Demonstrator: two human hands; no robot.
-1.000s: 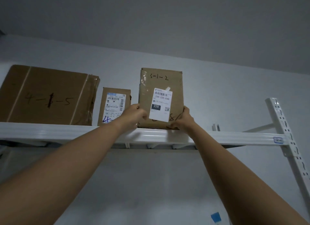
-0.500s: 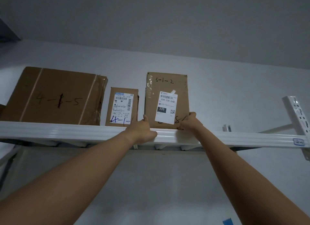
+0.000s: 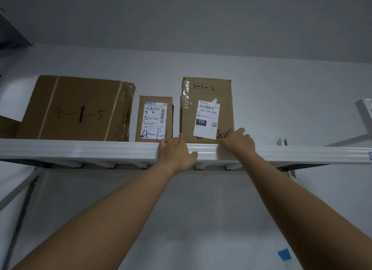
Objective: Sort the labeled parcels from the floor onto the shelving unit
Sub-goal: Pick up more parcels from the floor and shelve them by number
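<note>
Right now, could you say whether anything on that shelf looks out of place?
The tall brown cardboard parcel reads roughly 3-1-2, while the large taped brown carton and small labelled brown box left of it begin 4-1.

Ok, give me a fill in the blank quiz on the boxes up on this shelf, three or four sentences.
1. The tall box has ___ handwritten near its top.
2. The small box stands ___ the big box and the tall box.
3. The black patch on the tall box's label reads ___.
4. All three boxes stand on a ___ shelf.
Missing words: 3-1-2; between; 220; white.
</note>
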